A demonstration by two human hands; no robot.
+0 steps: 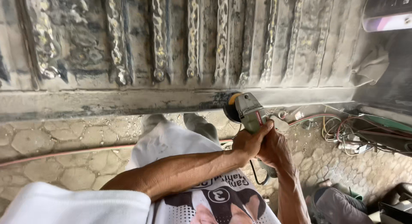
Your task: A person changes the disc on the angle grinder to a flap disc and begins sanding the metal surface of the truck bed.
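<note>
Green-grey angle grinder gripped by left hand and right hand | disc held on dusty grey metal gate rail | dark ground patch beside disc, rest of rail seemingly unground.

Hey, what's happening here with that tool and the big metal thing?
A person grips an angle grinder with both hands, the left hand and the right hand wrapped around its body. Its disc sits against the lower rail of an ornate metal gate with dusty, worn paint. A hose runs across the stone paving, and tangled cables lie to the right.
</note>
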